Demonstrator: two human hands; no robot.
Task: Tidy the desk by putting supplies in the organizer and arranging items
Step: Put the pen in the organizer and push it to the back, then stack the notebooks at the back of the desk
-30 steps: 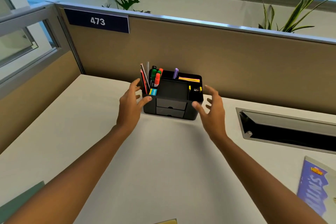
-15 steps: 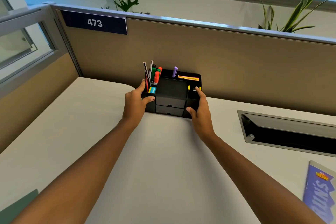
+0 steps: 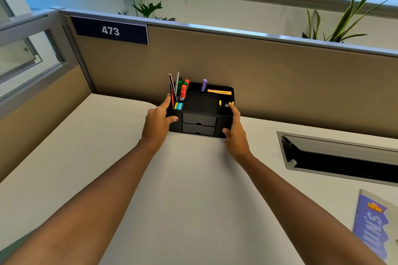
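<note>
Hands bracket the organizer, one per side wall. Left hand (image 3: 158, 121) is curled around the left end, thumb on the front face, index finger up along the wall by the markers (image 3: 182, 90). Black organizer (image 3: 200, 114) sits at the back of the desk (image 3: 86, 157), close against the partition (image 3: 280, 84); a two-sided hold likely keeps it square while positioning. Right hand (image 3: 234, 133) clamps the right end likewise. Magazine (image 3: 374, 221) lies loose at far right, probably next.
</note>
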